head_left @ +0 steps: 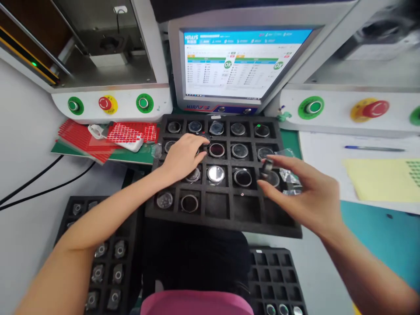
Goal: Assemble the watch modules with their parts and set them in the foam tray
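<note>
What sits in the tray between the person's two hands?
In the head view, between the left hand and right hand, tray pockets hold round parts: a shiny disc and a dark ring.

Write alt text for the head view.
The left hand rests on a black foam tray of round parts, while the right hand pinches a small dark part above it. A monitor stands behind.

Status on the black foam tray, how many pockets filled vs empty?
Mostly filled: the black foam tray has round parts in its top three rows, as far as the hands let me see. In hand: right hand pinches a small dark part over the right column; left hand rests on the second row. Left: three bottom-row pockets look empty.
</note>
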A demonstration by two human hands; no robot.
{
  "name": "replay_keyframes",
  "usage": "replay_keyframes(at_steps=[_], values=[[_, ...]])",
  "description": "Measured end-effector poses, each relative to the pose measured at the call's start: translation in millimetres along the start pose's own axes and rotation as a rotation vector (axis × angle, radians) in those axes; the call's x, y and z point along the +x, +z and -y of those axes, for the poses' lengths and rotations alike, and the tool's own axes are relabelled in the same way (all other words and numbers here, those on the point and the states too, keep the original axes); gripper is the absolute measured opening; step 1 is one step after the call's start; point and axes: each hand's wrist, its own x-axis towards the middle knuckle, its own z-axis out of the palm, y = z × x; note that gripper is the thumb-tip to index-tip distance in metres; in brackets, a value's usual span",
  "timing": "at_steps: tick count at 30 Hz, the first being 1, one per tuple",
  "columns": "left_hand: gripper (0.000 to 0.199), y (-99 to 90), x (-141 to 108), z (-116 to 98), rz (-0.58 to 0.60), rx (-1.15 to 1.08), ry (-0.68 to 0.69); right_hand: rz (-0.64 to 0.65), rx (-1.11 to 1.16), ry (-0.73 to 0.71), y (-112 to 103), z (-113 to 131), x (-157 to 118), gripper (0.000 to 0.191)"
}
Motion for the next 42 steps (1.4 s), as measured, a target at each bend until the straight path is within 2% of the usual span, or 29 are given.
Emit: replay_keyframes(at_steps=[2, 4, 8, 9, 11, 15, 17, 19, 23, 27, 30, 33, 35, 39, 42], values=[[0.039, 1.7, 28, 15, 0.059, 0.125, 0.029, 0.037, -0.169, -0.141, 1, -19, 21, 0.032], [0.042, 4.2, 45, 26, 0.117, 0.141, 0.041, 0.097, -0.277, -0.228, 4, -33, 38, 0.030], [0.035, 2.4, 53, 34, 0.137, 0.068, 0.069, 0.186, -0.355, -0.260, 11, -52, 60, 0.029], [0.032, -0.4, 53, 33, 0.116, -0.008, 0.044, 0.205, -0.366, -0.260, 13, -55, 64, 0.030], [0.022, -8.8, 54, 29, 0.065, -0.281, -0.090, 0.233, -0.382, -0.279, 17, -59, 72, 0.030], [0.036, -27.5, 56, 15, 0.062, -0.930, -0.443, 0.277, -0.387, -0.367, 26, -58, 85, 0.032], [0.026, -31.9, 54, 10, 0.083, -1.077, -0.525, 0.301, -0.404, -0.368, 29, -56, 88, 0.031], [0.014, -31.5, 49, 7, 0.078, -1.098, -0.536, 0.315, -0.432, -0.319, 31, -53, 90, 0.030], [0.008, -22.3, 46, 8, 0.004, -0.899, -0.484, 0.362, -0.503, -0.197, 34, -50, 94, 0.035], [0.019, -11.7, 56, 16, -0.086, -0.692, -0.565, 0.470, -0.532, -0.149, 37, -49, 101, 0.037], [0.032, -5.7, 66, 25, -0.031, -0.372, -0.443, 0.535, -0.550, -0.125, 43, -46, 110, 0.038], [0.017, -2.3, 70, 30, 0.041, -0.012, -0.306, 0.652, -0.587, -0.057, 51, -40, 119, 0.040], [0.015, -1.9, 68, 29, 0.029, 0.097, -0.271, 0.707, -0.615, -0.042, 56, -34, 126, 0.039], [0.021, -11.4, 57, 26, 0.014, 0.233, -0.182, 0.698, -0.671, -0.102, 53, -22, 130, 0.041], [0.025, -42.8, 54, 40, -0.016, 0.332, -0.176, 0.632, -0.677, -0.101, 28, -28, 124, 0.051]])
